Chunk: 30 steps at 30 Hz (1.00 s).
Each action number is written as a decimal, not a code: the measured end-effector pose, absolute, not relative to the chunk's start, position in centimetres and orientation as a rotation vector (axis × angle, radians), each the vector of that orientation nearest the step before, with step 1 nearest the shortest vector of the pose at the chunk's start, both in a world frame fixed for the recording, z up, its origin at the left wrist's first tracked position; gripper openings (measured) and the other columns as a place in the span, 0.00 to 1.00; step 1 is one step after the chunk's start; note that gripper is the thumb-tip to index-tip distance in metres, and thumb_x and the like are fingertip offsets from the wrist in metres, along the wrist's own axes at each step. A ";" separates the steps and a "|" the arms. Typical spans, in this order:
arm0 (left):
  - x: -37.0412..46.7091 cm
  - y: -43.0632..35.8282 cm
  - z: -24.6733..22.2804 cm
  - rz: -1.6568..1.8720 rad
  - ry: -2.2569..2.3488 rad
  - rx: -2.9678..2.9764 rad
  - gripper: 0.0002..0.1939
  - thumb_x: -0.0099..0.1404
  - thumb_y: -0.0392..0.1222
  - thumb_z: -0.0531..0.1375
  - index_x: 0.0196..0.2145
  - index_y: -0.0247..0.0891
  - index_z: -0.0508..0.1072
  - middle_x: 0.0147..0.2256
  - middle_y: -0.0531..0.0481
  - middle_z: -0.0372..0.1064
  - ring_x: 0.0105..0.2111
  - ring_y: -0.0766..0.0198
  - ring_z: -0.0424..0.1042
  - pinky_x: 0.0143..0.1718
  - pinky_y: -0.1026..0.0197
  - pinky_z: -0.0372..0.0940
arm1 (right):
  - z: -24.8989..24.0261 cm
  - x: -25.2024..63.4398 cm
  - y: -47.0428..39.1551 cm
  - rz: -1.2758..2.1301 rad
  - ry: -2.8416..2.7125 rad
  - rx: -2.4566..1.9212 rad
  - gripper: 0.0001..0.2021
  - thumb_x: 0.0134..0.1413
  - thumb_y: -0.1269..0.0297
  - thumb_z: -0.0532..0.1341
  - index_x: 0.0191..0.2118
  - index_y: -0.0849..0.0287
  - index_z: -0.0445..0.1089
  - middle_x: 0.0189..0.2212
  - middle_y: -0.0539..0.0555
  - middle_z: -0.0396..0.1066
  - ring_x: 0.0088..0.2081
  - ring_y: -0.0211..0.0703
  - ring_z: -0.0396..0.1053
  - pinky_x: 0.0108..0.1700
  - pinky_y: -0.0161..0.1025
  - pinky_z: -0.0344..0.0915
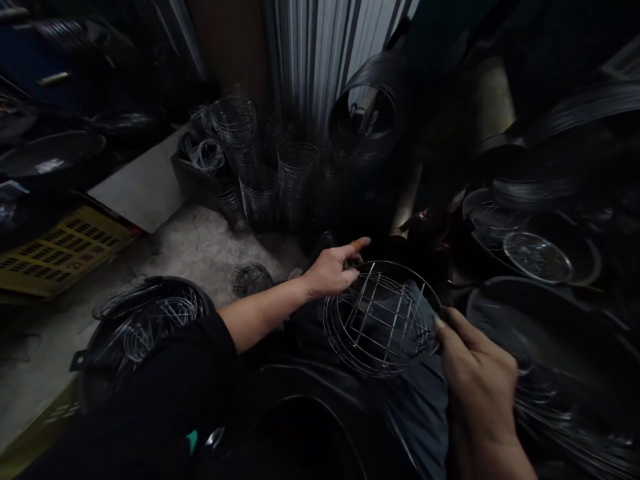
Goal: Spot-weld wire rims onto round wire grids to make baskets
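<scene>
Round silver wire basket frame (381,319), domed, lay over the person's lap at centre frame. It was built of stacked concentric rings at the rim, with a grid of straight cross-wires set across the open face. Grid looked fully in place, wires roughly parallel in two directions; no loose ends could be made out in the dim light. Judged: frame assembled as far as visible; any joining or finishing work could not be confirmed.

Left hand (331,270) rested on the upper-left rim, fingers curled on the wire, index finger extended forward, its tip wearing an orange cover. Right hand (475,373) held the right rim, thumb against the edge, fingers closed around it.

Beyond the frame: tall stacks of cylindrical wire cages (260,167) stood on the grey concrete floor (200,247). One small loose wire ring piece (251,279) lay on the floor near the left forearm. A black tub of coiled wire rings (145,320) sat at lower left, a yellow slotted plastic crate (55,257) farther left. Dark round pans and wire lids (537,257) piled at right.
</scene>
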State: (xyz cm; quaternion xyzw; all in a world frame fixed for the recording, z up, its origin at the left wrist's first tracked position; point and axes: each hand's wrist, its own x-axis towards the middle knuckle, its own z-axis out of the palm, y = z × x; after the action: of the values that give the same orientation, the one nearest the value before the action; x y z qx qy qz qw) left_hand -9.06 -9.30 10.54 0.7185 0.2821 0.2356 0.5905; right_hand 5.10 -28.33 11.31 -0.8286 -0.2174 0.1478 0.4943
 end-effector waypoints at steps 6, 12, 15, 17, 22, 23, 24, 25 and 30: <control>-8.7 -9.1 9.1 0.519 0.586 1.671 0.34 0.53 0.26 0.57 0.58 0.38 0.63 0.41 0.50 0.74 0.38 0.69 0.71 0.46 0.65 0.63 | 8.9 7.2 -28.9 0.558 -0.499 -2.075 0.26 0.39 0.54 0.64 0.45 0.64 0.74 0.44 0.59 0.74 0.51 0.55 0.68 0.57 0.47 0.60; -9.4 -9.1 8.5 0.492 0.607 1.520 0.35 0.52 0.25 0.58 0.59 0.36 0.63 0.40 0.50 0.75 0.46 0.64 0.72 0.54 0.59 0.60 | 8.5 7.6 -29.3 0.472 -0.807 -2.196 0.24 0.49 0.49 0.59 0.46 0.61 0.75 0.44 0.59 0.74 0.49 0.56 0.70 0.51 0.48 0.65; -9.7 -9.2 8.5 0.481 0.631 1.425 0.35 0.51 0.25 0.60 0.58 0.34 0.64 0.39 0.48 0.76 0.43 0.64 0.72 0.53 0.59 0.61 | 9.1 7.0 -29.6 0.294 -1.043 -2.480 0.27 0.52 0.43 0.56 0.50 0.55 0.73 0.37 0.60 0.76 0.36 0.56 0.74 0.38 0.50 0.69; -9.8 -9.4 8.2 0.487 0.627 1.372 0.34 0.51 0.26 0.61 0.57 0.34 0.65 0.40 0.48 0.76 0.43 0.64 0.73 0.51 0.59 0.62 | 9.1 6.5 -29.9 0.187 -1.144 -2.578 0.30 0.50 0.40 0.57 0.53 0.53 0.71 0.29 0.59 0.76 0.24 0.52 0.72 0.28 0.46 0.67; -10.1 -9.5 6.4 0.504 0.586 1.303 0.32 0.52 0.31 0.64 0.56 0.36 0.66 0.41 0.46 0.75 0.42 0.64 0.72 0.49 0.61 0.63 | 7.2 6.1 -30.6 0.220 -1.188 -2.530 0.32 0.53 0.40 0.54 0.59 0.54 0.64 0.22 0.54 0.72 0.19 0.44 0.68 0.24 0.38 0.62; -10.3 -9.5 6.0 0.520 0.584 1.302 0.32 0.52 0.32 0.64 0.56 0.36 0.66 0.42 0.46 0.74 0.42 0.65 0.72 0.49 0.62 0.63 | 6.7 6.0 -30.7 0.241 -1.154 -2.514 0.33 0.54 0.40 0.52 0.60 0.54 0.62 0.24 0.54 0.73 0.21 0.44 0.68 0.25 0.38 0.62; -10.4 -9.5 5.7 0.538 0.590 1.310 0.33 0.52 0.33 0.65 0.56 0.37 0.66 0.43 0.46 0.74 0.42 0.65 0.71 0.48 0.63 0.63 | 6.1 5.9 -30.8 0.250 -1.115 -2.490 0.33 0.55 0.41 0.50 0.61 0.55 0.60 0.26 0.55 0.73 0.23 0.45 0.69 0.27 0.38 0.63; -10.6 -9.4 5.5 0.552 0.603 1.324 0.33 0.51 0.34 0.66 0.56 0.37 0.67 0.44 0.46 0.73 0.41 0.66 0.71 0.48 0.63 0.63 | 5.7 5.7 -30.8 0.241 -1.085 -2.459 0.33 0.56 0.41 0.48 0.61 0.56 0.60 0.28 0.56 0.74 0.25 0.45 0.70 0.29 0.39 0.64; -11.0 -8.1 7.6 0.397 0.683 1.473 0.40 0.42 0.35 0.71 0.55 0.38 0.68 0.49 0.47 0.71 0.47 0.59 0.69 0.51 0.60 0.62 | 6.1 3.1 -31.4 -0.011 -1.172 -2.354 0.31 0.55 0.47 0.51 0.58 0.63 0.65 0.28 0.57 0.74 0.26 0.43 0.68 0.33 0.37 0.62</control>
State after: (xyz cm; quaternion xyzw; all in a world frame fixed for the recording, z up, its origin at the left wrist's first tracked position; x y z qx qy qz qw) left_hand -10.96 -8.06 7.64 0.6536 0.3029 0.1763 0.6708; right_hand 3.10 -31.41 6.08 -0.8660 -0.4313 -0.0042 0.2531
